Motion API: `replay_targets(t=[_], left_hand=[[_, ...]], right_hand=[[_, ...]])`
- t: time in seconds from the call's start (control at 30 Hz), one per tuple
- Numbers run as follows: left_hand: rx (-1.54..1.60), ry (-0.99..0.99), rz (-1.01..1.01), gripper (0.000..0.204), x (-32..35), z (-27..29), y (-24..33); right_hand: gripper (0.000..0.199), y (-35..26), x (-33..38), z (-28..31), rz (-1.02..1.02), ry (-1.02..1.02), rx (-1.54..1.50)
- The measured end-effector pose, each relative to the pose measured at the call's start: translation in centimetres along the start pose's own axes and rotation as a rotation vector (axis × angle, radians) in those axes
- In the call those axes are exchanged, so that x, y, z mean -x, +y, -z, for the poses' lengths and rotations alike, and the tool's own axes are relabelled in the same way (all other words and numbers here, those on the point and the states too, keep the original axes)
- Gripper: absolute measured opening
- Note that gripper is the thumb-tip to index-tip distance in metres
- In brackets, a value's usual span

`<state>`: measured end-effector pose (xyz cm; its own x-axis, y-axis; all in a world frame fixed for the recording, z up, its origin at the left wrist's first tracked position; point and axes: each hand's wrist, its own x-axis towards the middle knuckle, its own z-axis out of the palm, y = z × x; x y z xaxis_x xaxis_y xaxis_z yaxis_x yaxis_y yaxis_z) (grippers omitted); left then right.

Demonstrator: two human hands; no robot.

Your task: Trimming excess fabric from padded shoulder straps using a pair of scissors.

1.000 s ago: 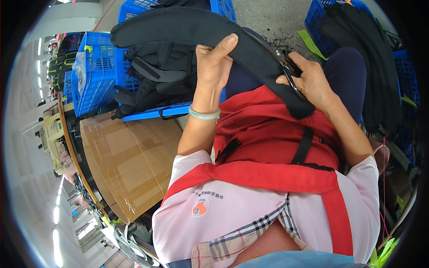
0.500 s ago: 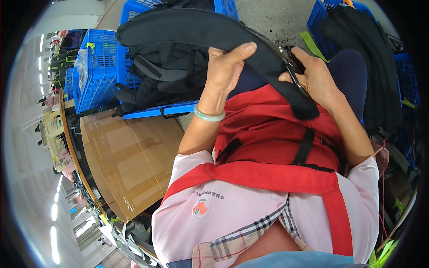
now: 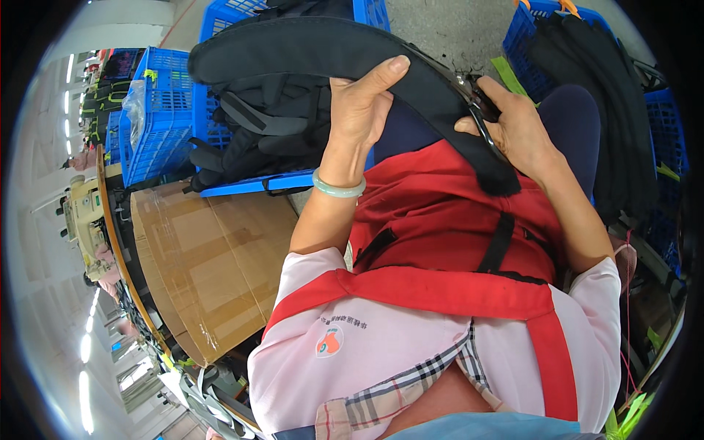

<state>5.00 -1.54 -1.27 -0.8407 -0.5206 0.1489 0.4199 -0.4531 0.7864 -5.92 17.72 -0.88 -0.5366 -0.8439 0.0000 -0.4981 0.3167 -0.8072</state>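
Note:
A long black padded strap [image 3: 308, 51] curves across the top of the view, from upper left down toward my lap. My left hand [image 3: 363, 110] grips its middle, thumb over the top edge, with a pale green bangle [image 3: 339, 189] on the wrist. My right hand [image 3: 517, 128] holds small dark scissors [image 3: 473, 99] against the strap's right part, where the strap runs down over my red apron [image 3: 455, 220].
A blue crate [image 3: 220, 132] of black straps stands ahead on the left, another blue crate [image 3: 528, 29] with black pieces at the upper right. A brown cardboard-covered table [image 3: 213, 257] lies to my left. Grey floor [image 3: 447, 29] shows between the crates.
My left hand has slid a little to the right along the strap, and the strap has shifted slightly. My right hand stays at the strap with the scissors.

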Motion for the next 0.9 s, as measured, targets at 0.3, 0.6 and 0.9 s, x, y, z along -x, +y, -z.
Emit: replay_targets(t=[0.3,0.6,0.9], left_hand=[[0.012,-0.043,0.056,0.020,0.3,-0.2,-0.7],[0.030,-0.050,0.093,0.020,0.6,-0.5,-1.5],[0.075,0.040,0.081,0.019,0.3,-0.6,-0.6]], right_hand=[[0.058,-0.4,-0.2,0.6,0.019,-0.073,0.000],[0.056,0.2,-0.2,0.8,0.067,-0.051,-0.037],[0.059,-0.1,-0.2,1.5,-0.009,-0.079,0.034]])
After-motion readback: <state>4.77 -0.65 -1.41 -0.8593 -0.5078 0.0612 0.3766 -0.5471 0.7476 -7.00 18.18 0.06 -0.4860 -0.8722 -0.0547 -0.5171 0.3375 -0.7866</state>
